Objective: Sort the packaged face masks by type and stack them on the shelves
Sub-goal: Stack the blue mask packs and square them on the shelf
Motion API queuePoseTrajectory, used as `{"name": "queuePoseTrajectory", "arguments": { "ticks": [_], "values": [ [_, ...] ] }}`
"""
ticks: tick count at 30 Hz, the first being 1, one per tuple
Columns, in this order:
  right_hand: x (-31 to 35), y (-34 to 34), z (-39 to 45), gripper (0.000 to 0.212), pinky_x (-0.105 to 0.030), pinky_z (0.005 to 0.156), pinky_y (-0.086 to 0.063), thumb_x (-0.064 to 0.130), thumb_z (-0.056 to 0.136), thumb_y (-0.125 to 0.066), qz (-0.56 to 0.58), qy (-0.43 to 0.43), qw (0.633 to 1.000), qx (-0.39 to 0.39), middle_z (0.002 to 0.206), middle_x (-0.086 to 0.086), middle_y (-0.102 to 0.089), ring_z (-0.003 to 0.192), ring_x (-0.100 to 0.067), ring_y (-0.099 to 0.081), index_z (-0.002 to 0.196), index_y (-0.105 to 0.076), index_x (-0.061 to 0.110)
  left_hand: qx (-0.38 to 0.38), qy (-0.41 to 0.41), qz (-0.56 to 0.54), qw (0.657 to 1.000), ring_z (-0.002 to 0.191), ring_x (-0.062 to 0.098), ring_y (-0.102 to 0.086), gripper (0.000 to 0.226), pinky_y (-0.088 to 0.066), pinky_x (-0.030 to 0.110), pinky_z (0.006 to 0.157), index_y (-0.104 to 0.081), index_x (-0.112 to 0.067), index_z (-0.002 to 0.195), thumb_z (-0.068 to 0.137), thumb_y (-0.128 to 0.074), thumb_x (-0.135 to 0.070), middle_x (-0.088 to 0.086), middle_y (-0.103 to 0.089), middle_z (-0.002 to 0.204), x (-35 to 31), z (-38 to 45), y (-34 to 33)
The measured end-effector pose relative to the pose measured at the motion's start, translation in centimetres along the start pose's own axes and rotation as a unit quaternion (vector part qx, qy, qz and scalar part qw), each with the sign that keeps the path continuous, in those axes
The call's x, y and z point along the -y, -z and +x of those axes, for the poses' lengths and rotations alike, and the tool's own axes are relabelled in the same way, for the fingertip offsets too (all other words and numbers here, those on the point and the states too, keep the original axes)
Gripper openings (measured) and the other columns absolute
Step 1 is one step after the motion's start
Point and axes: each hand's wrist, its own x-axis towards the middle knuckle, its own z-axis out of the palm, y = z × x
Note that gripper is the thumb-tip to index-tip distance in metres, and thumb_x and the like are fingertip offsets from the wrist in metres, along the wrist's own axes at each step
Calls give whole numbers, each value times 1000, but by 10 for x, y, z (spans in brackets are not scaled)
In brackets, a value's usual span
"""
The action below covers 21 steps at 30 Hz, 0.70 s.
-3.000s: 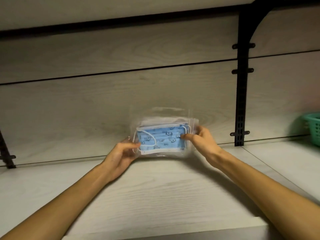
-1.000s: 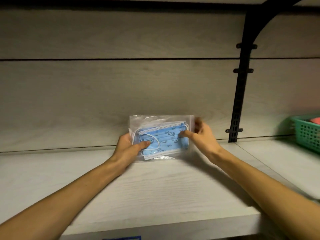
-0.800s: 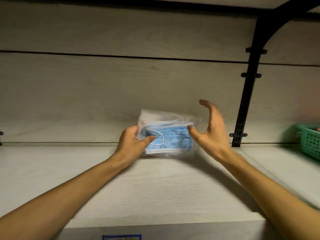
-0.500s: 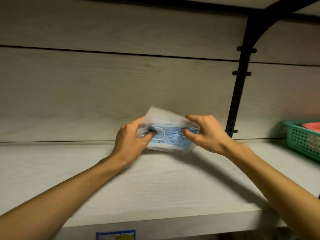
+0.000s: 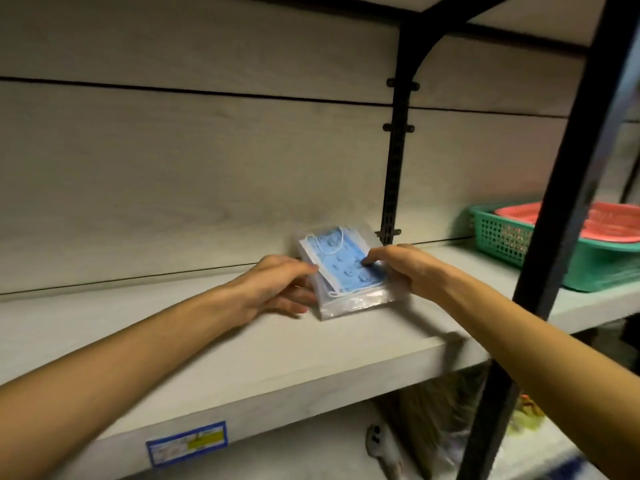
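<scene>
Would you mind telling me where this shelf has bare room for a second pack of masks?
The shelf is bare left of the left hand, out to the picture's edge, and in front of the mask pack. It is crowded on the right, where the green basket sits.

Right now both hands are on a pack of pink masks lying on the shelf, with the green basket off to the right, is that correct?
Not quite: the head view shows the mask pack holds blue masks, not pink. Both hands, left and right, are on it on the shelf, green basket to the right.

two bare forearms, hands [image 5: 277, 285] unadorned, no sleeves
</scene>
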Motion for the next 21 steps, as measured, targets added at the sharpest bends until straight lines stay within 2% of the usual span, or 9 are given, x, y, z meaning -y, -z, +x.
{"name": "queuePoseTrajectory", "arguments": {
  "ticks": [2,5,8,11,13,16,19,21],
  "values": [
    [-8,6,-1,35,-29,62,-57,24,82,-75,-55,-27,998,-10,95,-13,-78,68,-20,-70,109,-69,2,-8,11,53,999,75,25,-74,12,-60,28,52,-68,-8,104,93,-67,-13,16,-78,92,-3,1,-7],
    [-11,15,-9,45,-26,60,-50,38,78,-78,-177,-40,982,-49,104,-9,-71,80,-20,-66,110,-63,11,31,16,101,994,64,17,-71,5,-58,26,48,-71,-9,95,91,-69,-8,10,-77,82,-4,1,-18],
    [-8,25,-24,46,-24,51,-40,47,80,-73,-292,-28,953,-70,94,-4,-59,75,-17,-58,108,-55,15,57,4,145,988,59,10,-69,5,-55,22,45,-71,-8,95,92,-70,-11,4,-74,70,-6,-3,-28],
    [-6,34,-33,30,-23,49,-41,40,84,-69,-366,-4,928,-70,79,-6,-59,62,-19,-56,87,-56,13,62,-13,171,983,59,10,-68,7,-54,23,45,-68,-6,98,94,-69,-11,1,-73,67,-9,-6,-38],
    [-7,40,-39,26,-20,44,-39,33,84,-67,-384,11,921,-73,65,-5,-57,51,-20,-52,72,-56,13,66,-20,183,981,59,11,-67,10,-53,25,46,-61,-16,91,93,-70,-12,-1,-72,63,-9,-9,-44],
    [-11,46,-48,26,-20,45,-36,30,86,-65,-386,21,921,-58,60,-3,-53,49,-18,-48,69,-56,13,66,-24,199,977,58,11,-66,22,-51,26,45,-53,-23,88,91,-72,-13,1,-73,70,-7,-13,-51],
    [-20,47,-53,23,-25,55,-38,31,90,-64,-388,38,919,-55,72,-3,-58,62,-16,-51,82,-64,10,62,-33,229,971,61,13,-65,31,-48,27,46,-45,-30,87,90,-73,-16,11,-75,89,-5,-14,-56],
    [-27,45,-54,22,-27,59,-38,34,91,-64,-384,57,920,-59,81,-2,-59,72,-17,-54,89,-62,12,57,-37,237,969,63,14,-64,33,-47,26,46,-44,-31,85,90,-74,-17,11,-75,91,-3,-14,-56]
  ]
}}
